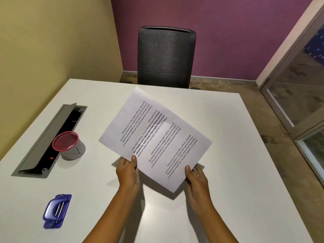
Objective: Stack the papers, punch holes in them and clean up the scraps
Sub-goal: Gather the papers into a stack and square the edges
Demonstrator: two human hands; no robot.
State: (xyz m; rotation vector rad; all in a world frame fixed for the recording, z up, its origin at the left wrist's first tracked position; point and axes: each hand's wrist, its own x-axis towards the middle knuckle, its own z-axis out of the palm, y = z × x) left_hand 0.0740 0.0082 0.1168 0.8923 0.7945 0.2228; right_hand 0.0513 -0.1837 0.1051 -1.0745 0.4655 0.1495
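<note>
White printed papers (154,137) are held tilted above the middle of the white table (236,190), text facing me upside down. My left hand (128,170) grips their near left edge, thumb on top. My right hand (195,175) grips the near right edge, thumb on the sheet. How many sheets are in the bundle I cannot tell. A blue hole punch (57,210) lies on the table at the near left, apart from both hands.
A grey cup with a red rim (69,145) stands left of the papers, beside an open grey cable hatch (50,140) set into the table. A dark mesh chair (165,57) stands at the far edge. Glass panels are at the right.
</note>
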